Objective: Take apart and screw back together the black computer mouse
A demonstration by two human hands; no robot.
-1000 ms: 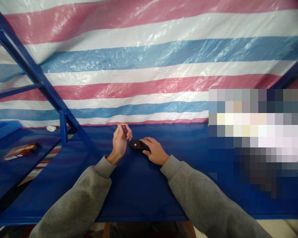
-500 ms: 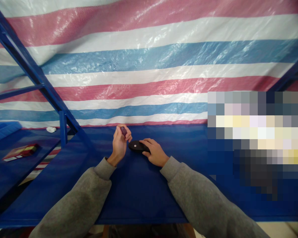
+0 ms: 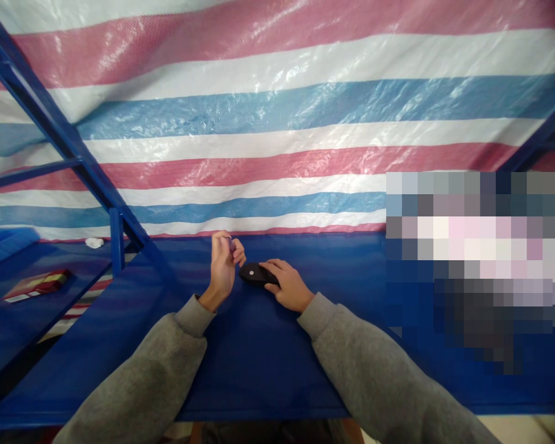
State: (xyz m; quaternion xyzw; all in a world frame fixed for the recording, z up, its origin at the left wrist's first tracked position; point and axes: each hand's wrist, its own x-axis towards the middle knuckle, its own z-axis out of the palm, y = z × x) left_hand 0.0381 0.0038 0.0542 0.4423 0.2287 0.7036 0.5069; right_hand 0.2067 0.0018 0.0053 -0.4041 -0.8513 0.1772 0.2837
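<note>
Left hand: the left hand (image 3: 222,270) is held raised above the desk (image 3: 259,376), with the wrist lifted and the palm turned inward; a small dark purple item (image 3: 231,243) is pinched by the fingers (image 3: 221,242) against the thumb, and most of it is hidden by them.

Right hand: the right hand (image 3: 290,285) is laid low on the desk; a black oval object (image 3: 257,274) is covered at its near end by the fingers (image 3: 272,266), which are lying close together; whether it is gripped or only touched cannot be told.

Places: the small item is held in the air, just left of the black object; the black object is lying flat near the far edge of the desk, between the two hands; a small white round mark (image 3: 251,272) is seen on its top.

Handling: the small item is judged to be light and stiff, and it may be dropped easily, so a pinch at its two sides seems suitable; the black object is judged to be light and hard, with a smooth shell that may be a little slippery, so it is best taken along its long sides.

Rest: grey sleeves (image 3: 143,376) are worn on both arms; a striped tarpaulin (image 3: 277,105) is hung behind the desk; a blue metal frame (image 3: 62,139) is standing at the left; a red and yellow box (image 3: 36,285) is lying on a blue shelf (image 3: 69,265); a white crumpled piece (image 3: 94,242) is seen beyond it; a patch at the right is blurred and cannot be told.
</note>
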